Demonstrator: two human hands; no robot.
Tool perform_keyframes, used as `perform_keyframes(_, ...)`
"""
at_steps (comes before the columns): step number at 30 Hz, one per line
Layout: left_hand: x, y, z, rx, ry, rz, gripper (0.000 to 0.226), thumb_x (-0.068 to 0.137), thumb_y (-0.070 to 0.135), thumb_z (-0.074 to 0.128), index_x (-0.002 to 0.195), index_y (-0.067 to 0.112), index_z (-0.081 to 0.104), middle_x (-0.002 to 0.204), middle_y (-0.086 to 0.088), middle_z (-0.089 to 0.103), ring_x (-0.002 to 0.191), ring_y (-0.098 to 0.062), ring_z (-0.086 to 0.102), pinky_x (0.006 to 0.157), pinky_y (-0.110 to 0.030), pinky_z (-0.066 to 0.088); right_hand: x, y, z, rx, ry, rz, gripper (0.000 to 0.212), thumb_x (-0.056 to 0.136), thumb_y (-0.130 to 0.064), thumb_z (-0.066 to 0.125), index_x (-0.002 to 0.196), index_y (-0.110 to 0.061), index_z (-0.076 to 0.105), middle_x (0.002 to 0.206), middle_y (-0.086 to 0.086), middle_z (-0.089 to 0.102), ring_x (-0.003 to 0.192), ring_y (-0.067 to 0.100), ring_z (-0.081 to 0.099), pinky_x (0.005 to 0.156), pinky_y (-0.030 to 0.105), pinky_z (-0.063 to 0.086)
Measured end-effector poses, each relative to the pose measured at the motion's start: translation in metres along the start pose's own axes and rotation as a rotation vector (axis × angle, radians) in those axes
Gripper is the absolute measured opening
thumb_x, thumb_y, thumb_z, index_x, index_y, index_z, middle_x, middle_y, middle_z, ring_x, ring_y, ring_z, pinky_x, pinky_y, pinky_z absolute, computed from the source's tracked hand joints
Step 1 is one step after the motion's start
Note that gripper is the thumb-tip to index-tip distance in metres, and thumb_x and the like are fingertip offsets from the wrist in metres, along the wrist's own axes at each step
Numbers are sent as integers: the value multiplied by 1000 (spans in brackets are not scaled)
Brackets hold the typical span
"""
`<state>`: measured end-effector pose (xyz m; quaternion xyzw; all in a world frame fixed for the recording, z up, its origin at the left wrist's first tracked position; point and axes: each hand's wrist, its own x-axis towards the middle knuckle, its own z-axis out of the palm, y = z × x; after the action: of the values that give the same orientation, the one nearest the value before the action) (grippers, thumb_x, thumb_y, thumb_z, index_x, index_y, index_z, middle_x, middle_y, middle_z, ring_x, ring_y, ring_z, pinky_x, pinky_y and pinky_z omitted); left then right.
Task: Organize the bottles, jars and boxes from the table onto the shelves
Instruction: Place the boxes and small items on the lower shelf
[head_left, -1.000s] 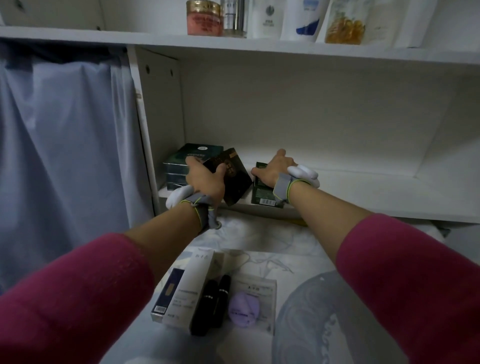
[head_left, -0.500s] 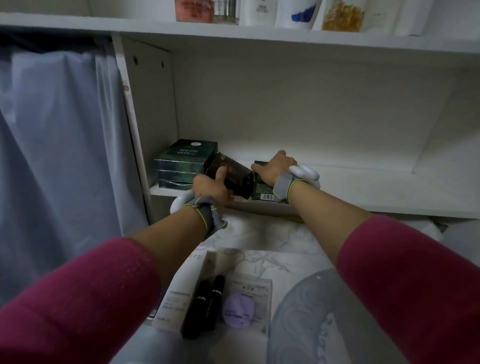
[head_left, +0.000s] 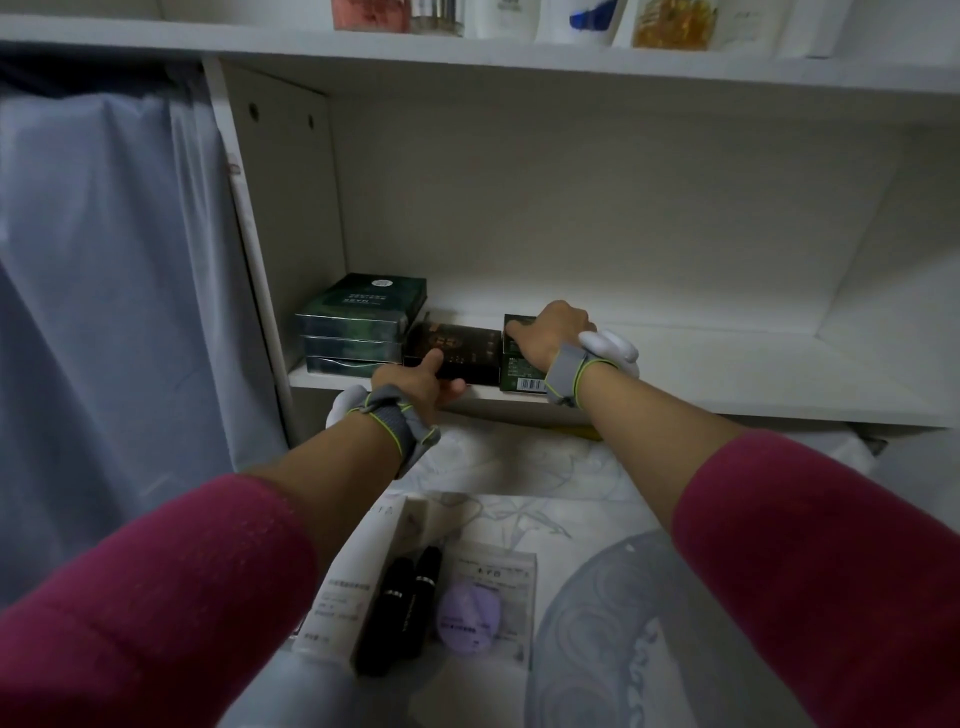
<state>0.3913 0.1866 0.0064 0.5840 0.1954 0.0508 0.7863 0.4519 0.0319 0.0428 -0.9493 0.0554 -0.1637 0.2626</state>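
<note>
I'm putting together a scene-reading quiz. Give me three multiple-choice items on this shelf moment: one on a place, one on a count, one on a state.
1. Where is the dark box?
A) on the table
B) on the lower shelf, between the green stack and the green box under the right hand
C) on the top shelf

2. How many boxes make up the green stack?
A) two
B) three
C) five

3. How does the dark box lie?
A) flat
B) upright on end
C) leaning on the side wall

Key:
1. B: it sits on the lower shelf with green boxes on both sides.
2. B: three front edges show, one above another.
3. A: its broad face points up, with the left hand touching it.
</note>
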Motion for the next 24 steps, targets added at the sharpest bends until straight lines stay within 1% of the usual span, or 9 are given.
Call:
perform_keyframes(2,-1,0,-2,62,-30,-13,15,95,15,54,97,0,53,49,-2,67,51,-15,69,68,-25,60,-1,1,0,7,1,-5,45,84,-48,58,58,-13,44,71,10,57,69,29,54,59,30,39)
perform_keyframes(3,-1,-1,-3,61,-29,-17,16,95,16,55,94,0,55,54,-5,70,58,-17,71,70,-26,60,0,2,1,17,-1,-9,46,84,-48,57,57,-13,44,71,10,56,70,29,54,59,30,39)
perform_keyframes(5,5,-2,-6,65,-2,-17,25,91,22,61,86,-1,58,76,-16,74,79,-24,71,84,-33,57,0,3,2,38,-9,-15,47,85,-47,56,56,-13,42,66,9,53,69,29,53,60,31,39)
perform_keyframes(8,10,-4,-7,92,4,-16,34,89,26,64,103,-4,62,100,-18,72,97,-26,69,94,-36,53,1,4,4,43,-23,-27,50,87,-47,55,53,-14,41,59,7,46,69,29,50,62,32,40)
perform_keyframes(11,2,-5,-4,81,-21,30,25,92,21,60,106,1,56,98,-13,68,83,-21,69,86,-33,57,0,4,6,44,-18,-35,50,89,-48,54,53,-14,42,70,12,54,75,30,54,65,33,40)
perform_keyframes(13,-1,-7,-2,63,-33,55,33,94,20,57,116,-5,51,104,-17,68,71,-19,66,75,-28,59,1,4,7,45,-13,-34,50,89,-48,54,54,-14,43,77,14,58,80,32,57,66,34,41)
perform_keyframes(16,-5,-7,0,85,-38,57,42,95,21,55,123,-9,48,113,-20,66,67,-19,66,64,-22,58,1,5,7,39,-13,-35,49,88,-50,54,56,-14,43,82,16,59,83,32,58,66,34,40)
perform_keyframes(21,-10,-6,0,76,-45,52,42,95,20,55,123,-9,48,116,-22,65,75,-22,67,70,-26,58,0,5,6,28,-7,-40,51,89,-49,54,55,-13,42,77,14,57,79,32,55,65,33,37)
perform_keyframes(24,-10,-6,0,72,-47,54,42,95,21,55,123,-10,48,115,-22,65,62,-19,67,65,-25,58,-2,4,4,18,-18,-38,52,90,-49,53,55,-13,41,77,14,56,77,31,53,66,33,37)
